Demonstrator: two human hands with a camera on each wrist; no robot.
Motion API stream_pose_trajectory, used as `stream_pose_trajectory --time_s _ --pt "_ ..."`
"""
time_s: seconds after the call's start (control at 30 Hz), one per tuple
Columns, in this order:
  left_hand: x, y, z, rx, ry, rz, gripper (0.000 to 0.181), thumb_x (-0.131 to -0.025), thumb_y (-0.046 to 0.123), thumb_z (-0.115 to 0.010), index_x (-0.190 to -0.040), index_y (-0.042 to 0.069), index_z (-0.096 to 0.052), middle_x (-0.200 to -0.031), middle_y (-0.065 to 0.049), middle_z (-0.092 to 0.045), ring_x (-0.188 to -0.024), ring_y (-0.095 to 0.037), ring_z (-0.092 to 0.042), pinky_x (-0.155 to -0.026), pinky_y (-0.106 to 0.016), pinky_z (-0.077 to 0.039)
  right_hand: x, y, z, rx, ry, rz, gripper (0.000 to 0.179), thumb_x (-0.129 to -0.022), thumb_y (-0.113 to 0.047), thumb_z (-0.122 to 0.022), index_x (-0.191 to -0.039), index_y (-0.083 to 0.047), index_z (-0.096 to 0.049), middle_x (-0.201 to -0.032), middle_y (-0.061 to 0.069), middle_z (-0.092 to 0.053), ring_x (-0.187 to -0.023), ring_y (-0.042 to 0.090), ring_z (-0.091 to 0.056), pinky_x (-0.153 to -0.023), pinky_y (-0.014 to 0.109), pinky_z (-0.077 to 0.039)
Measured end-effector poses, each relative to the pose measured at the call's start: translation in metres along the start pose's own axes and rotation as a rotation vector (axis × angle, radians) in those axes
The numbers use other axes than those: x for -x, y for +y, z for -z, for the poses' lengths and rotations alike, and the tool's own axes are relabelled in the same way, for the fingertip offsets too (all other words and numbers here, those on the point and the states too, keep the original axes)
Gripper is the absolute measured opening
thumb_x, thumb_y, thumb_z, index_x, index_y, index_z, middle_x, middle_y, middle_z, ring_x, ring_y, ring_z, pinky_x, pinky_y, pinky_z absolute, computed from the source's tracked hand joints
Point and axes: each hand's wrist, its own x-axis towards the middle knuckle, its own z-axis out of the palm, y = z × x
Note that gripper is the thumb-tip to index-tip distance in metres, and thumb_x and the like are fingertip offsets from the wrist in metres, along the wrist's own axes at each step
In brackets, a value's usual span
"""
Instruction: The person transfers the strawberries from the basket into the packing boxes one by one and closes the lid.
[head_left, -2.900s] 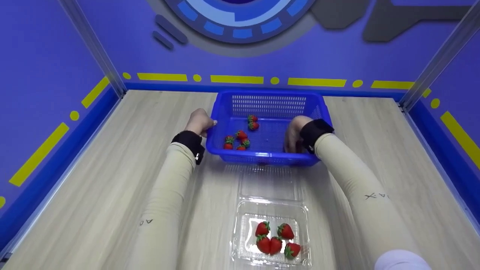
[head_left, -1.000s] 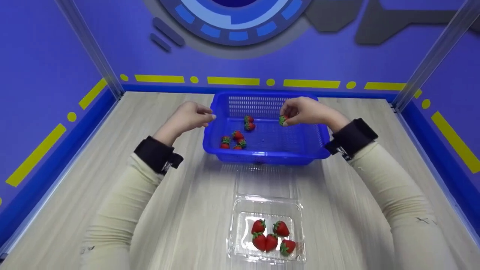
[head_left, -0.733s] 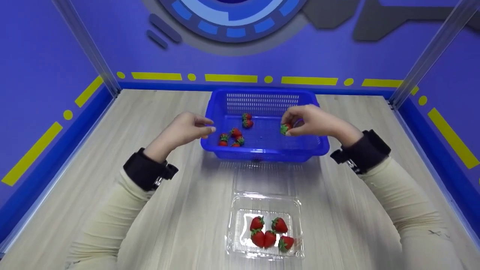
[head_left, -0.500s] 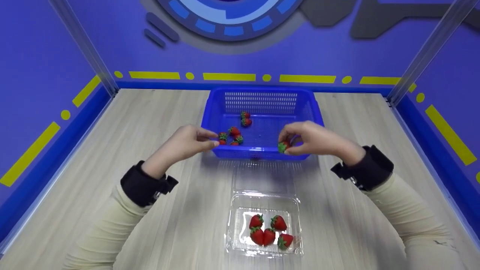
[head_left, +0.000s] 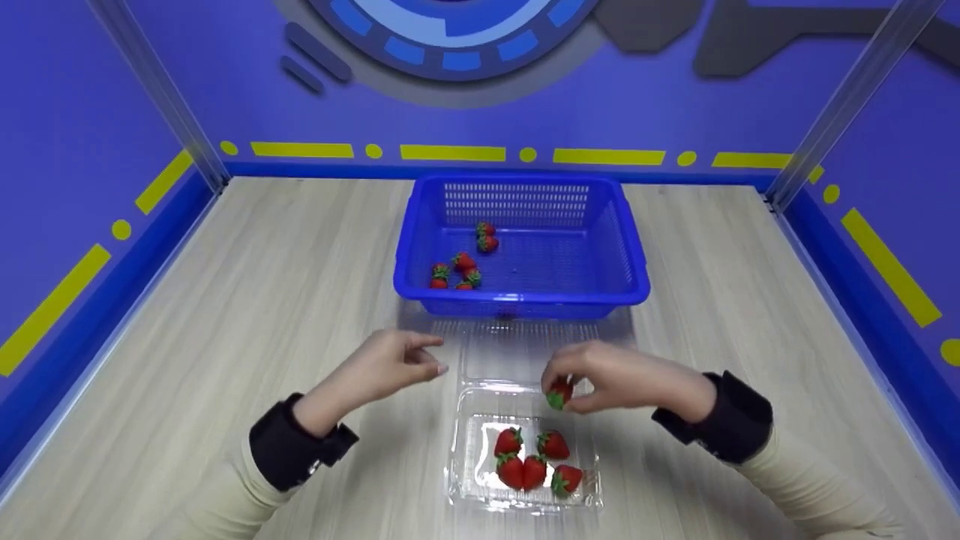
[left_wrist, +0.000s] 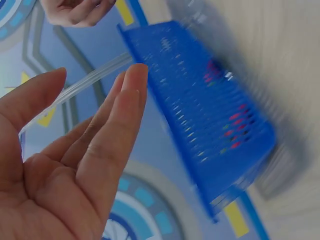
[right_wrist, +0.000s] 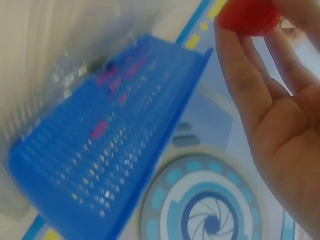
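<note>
My right hand [head_left: 622,379] pinches a red strawberry [head_left: 559,393] with a green leafy cap, over the upper right corner of a clear plastic clamshell box [head_left: 459,450]. In the right wrist view that strawberry [right_wrist: 250,17] sits between thumb and fingertips. Several strawberries [head_left: 533,472] lie in the box. To the left of the box hovers my left hand [head_left: 386,365], thumb and fingers apart and holding nothing, as the left wrist view shows of the same hand [left_wrist: 75,150]. Behind both hands is a blue basket [head_left: 525,298] with several strawberries [head_left: 463,261] in its left part.
The clear lid [head_left: 517,352] of the box lies unfolded toward the basket, its far part under or against the basket's front. A wooden tabletop [head_left: 300,262] carries everything. Blue panels [head_left: 480,127] with yellow marks enclose it at the back and both sides.
My right hand has taken a strawberry out of the basket and brought it toward me above the box. The left hand has let go of the basket's rim and come nearer too.
</note>
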Motion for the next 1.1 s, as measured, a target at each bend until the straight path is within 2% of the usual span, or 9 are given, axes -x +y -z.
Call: stream_pose_trajectory --time_s 0.2,0.33,0.5,0.8,1.1 --pt "0.004 -0.021 -0.024 0.062 -0.029 0.044 0.051 -0.093 0.02 -0.073 -0.131 -0.013 -0.061 -0.098 -0.018 -0.079 -0.091 -0.022 -0.075 -0.078 -0.03 -0.059 0.008 -0.006 -0.02 0.114 -0.044 0.0 0.024 -0.081 0.003 -0.073 -0.103 -0.006 -0.073 -0.097 0.005 -0.072 -0.087 0.01 -0.066 -0.079 0.022 -0.06" --pt "0.004 -0.031 -0.034 0.082 -0.044 0.06 0.046 -0.092 0.024 -0.075 -0.122 -0.011 -0.067 -0.089 -0.016 -0.079 -0.08 -0.014 -0.071 -0.073 -0.026 -0.056 0.013 -0.009 -0.025 0.148 -0.067 -0.014 0.025 -0.08 0.005 -0.074 -0.101 -0.008 -0.073 -0.097 0.003 -0.073 -0.088 0.009 -0.066 -0.08 0.019 -0.058" --pt "0.002 -0.041 -0.046 0.09 -0.061 0.06 0.036 -0.091 0.025 -0.076 -0.107 -0.007 -0.073 -0.081 -0.013 -0.077 -0.067 -0.006 -0.061 -0.063 -0.021 -0.048 0.017 -0.012 -0.03 0.183 -0.084 -0.049 0.025 -0.079 0.006 -0.075 -0.098 -0.009 -0.074 -0.096 0.002 -0.072 -0.088 0.008 -0.066 -0.079 0.019 -0.058" --pt "-0.001 -0.047 -0.058 0.182 -0.12 0.062 0.023 -0.089 0.016 -0.077 -0.097 -0.004 -0.071 -0.077 -0.011 -0.074 -0.06 -0.005 -0.059 -0.063 -0.021 -0.05 0.017 -0.016 -0.041 0.275 -0.08 -0.065 0.024 -0.077 0.005 -0.079 -0.093 -0.012 -0.074 -0.09 -0.001 -0.07 -0.083 0.005 -0.063 -0.074 0.016 -0.055" --pt "-0.005 -0.049 -0.061 0.305 -0.177 0.094 0.013 -0.088 0.006 -0.075 -0.092 -0.002 -0.066 -0.074 0.0 -0.069 -0.065 -0.006 -0.063 -0.065 -0.019 -0.053 0.013 -0.021 -0.043 0.353 -0.07 -0.082 0.026 -0.075 0.006 -0.081 -0.09 -0.012 -0.069 -0.085 -0.002 -0.067 -0.076 0.006 -0.059 -0.067 0.017 -0.052"
